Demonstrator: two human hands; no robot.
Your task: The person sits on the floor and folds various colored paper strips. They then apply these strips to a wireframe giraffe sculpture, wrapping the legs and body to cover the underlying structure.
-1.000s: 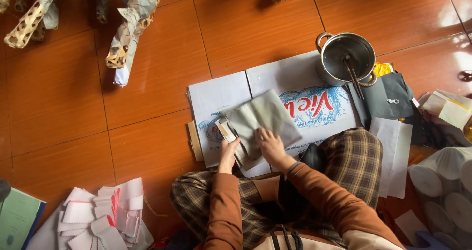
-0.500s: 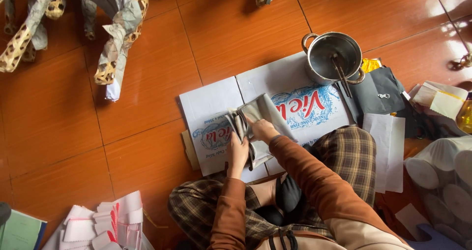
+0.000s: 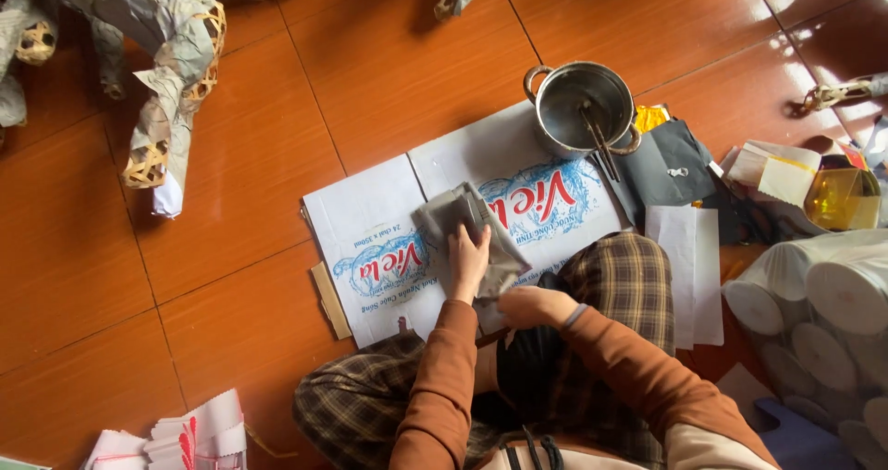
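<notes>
Left hand (image 3: 468, 259) flat, pressing grey folded paper (image 3: 460, 220) on flattened cardboard box (image 3: 370, 220); right hand (image 3: 524, 305) closed on paper's near edge, steel pot (image 3: 581, 109) far right.

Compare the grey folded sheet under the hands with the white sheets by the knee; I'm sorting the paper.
The grey sheet is folded and creased; the white sheets lie flat. The left hand presses the grey one on the cardboard; the white ones lie untouched on the floor. Both look paper-thin.
</notes>
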